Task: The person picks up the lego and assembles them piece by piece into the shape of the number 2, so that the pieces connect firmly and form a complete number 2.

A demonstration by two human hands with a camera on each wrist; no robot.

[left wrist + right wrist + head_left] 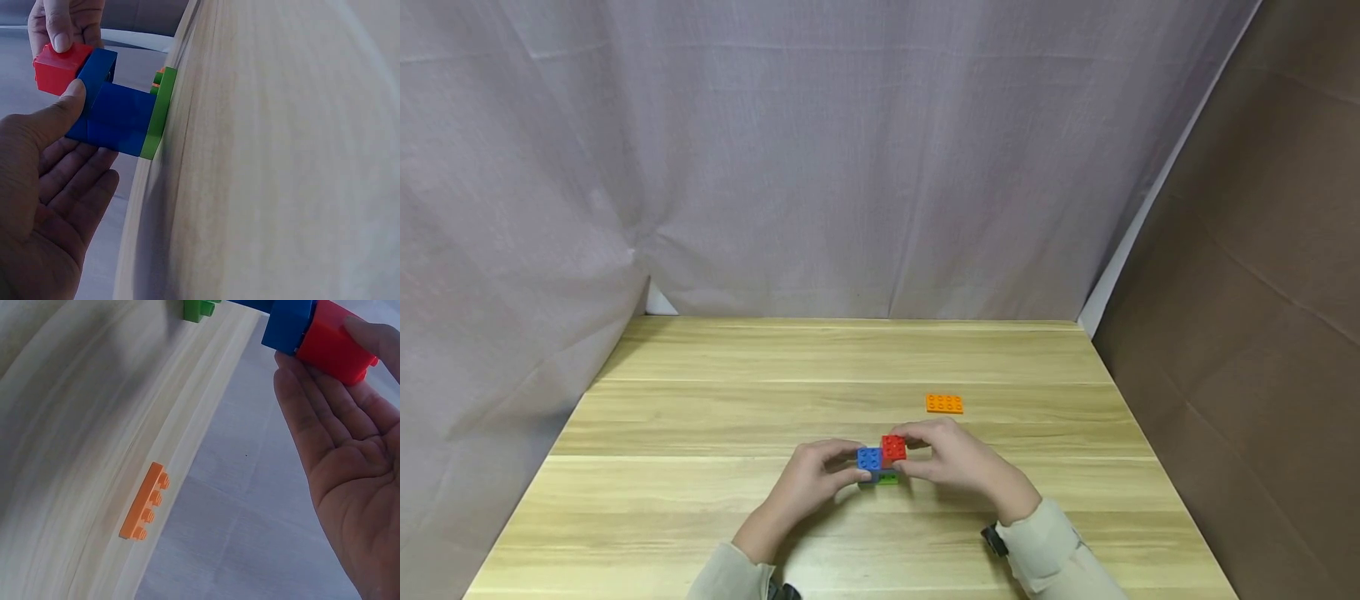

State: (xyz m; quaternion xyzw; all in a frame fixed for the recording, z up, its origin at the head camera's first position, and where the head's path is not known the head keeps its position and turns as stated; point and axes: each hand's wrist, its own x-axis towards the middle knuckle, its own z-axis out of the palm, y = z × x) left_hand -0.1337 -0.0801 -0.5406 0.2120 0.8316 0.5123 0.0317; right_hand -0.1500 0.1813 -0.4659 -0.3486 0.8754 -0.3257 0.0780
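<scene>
A small stack of toy building bricks stands on the table before me. Its base is a thin green plate (160, 115), with a lower blue brick (125, 115) on one end. An upper blue brick (869, 458) lies across that and overhangs the rest of the green plate. My left hand (812, 482) pinches the blue part of the stack, thumb on the near side. On the overhanging end sits a red brick (893, 448), pinched between thumb and fingers of my right hand (957, 457). The right wrist view shows the red brick right against the upper blue one.
Beyond my right hand, an orange plate (943, 403) with studs lies flat on the wooden table (737, 417). A grey curtain (850, 167) hangs along the table's back edge and left side. Brown cloth (1247, 292) covers the right side.
</scene>
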